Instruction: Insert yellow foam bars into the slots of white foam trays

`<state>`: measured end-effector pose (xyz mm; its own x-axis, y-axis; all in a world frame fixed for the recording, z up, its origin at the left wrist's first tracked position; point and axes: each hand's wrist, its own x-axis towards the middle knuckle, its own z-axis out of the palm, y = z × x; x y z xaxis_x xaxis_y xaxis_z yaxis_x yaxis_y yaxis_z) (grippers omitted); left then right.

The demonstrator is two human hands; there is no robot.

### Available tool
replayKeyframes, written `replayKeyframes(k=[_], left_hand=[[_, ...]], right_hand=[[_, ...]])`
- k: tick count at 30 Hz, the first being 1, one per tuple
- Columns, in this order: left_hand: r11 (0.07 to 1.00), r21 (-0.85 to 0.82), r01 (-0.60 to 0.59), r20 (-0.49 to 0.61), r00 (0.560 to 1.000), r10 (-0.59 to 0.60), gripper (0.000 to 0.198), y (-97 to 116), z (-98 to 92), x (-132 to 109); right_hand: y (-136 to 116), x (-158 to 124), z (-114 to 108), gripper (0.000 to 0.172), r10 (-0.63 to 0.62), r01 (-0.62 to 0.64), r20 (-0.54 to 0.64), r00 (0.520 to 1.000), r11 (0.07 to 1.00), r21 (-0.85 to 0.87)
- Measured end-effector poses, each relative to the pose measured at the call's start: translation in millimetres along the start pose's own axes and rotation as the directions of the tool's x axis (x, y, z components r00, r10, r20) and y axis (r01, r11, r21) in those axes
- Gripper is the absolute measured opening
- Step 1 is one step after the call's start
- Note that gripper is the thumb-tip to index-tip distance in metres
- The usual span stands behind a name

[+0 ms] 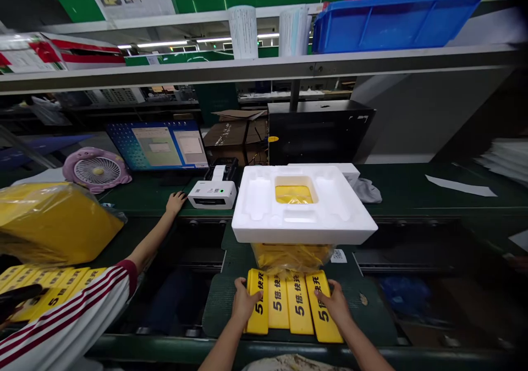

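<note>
**Left hand (246,302) and right hand (333,303) are being kept on yellow card strips (277,300)**

Both hands are being held closed over the outer pieces of a row of four yellow card strips. The leftmost strip (259,321) is being gripped near its upper end by the left hand, and the rightmost strip (324,318) is being gripped the same way by the right. The row is being kept side by side on a dark green mat (363,310), and each strip is being shown with a large black "5" and Chinese characters.

Just beyond the row, a yellow plastic-wrapped bundle (291,255) is being partly overlapped by a white foam tray (264,217), and yellow plastic (293,195) is being shown through the tray's central opening. Whether that plastic belongs to the bundle cannot be told.

To the left, a co-worker's hand (176,202) is being rested on a green conveyor (433,206) beside a white label printer (212,194). That arm is being covered by a red-and-white striped sleeve (82,305). A large yellow plastic bag (53,225) is being kept nearby, and further yellow strips (45,288) are being partly hidden by the sleeve. A monitor (157,145) and a pink fan (97,169) are being kept behind, below a blue plastic crate (396,21) on a shelf.
</note>
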<state>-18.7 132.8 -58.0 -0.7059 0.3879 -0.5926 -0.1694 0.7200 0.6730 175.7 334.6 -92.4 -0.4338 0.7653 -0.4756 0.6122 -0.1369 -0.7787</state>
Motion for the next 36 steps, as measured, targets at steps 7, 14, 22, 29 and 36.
replayKeyframes(k=[7,14,22,29,36], left_hand=[[0.719,0.676,-0.162,-0.095,0.948,0.303,0.049,-0.7,-20.3,-3.1],[0.882,-0.433,-0.184,-0.373,0.928,0.010,0.044,59.8,-135.2,-16.2],[0.667,-0.420,-0.615,-0.343,0.789,0.510,0.079,282.7,-162.6,-84.6],[0.814,-0.075,-0.575,-0.138,0.815,0.563,0.096,293.5,-109.9,-32.7],[0.726,0.507,-0.465,-0.109,0.801,0.589,0.079,293.5,-125.1,-46.5]], right_hand=[[-5.5,-10.4,-17.2,0.043,-0.300,0.214,-0.009,0.954,0.700,-0.681],[-66.5,-0.6,-142.5,0.047,0.183,0.009,-0.405,0.896,0.904,0.428],[-297.4,-21.8,-180.9,0.049,-0.363,0.563,-0.448,0.817,0.669,0.485],[-318.0,1.0,-119.7,0.066,-0.420,0.424,-0.113,0.900,0.906,0.005],[-318.8,-0.3,-118.5,0.048,-0.511,0.383,-0.226,0.829,0.815,-0.435]])
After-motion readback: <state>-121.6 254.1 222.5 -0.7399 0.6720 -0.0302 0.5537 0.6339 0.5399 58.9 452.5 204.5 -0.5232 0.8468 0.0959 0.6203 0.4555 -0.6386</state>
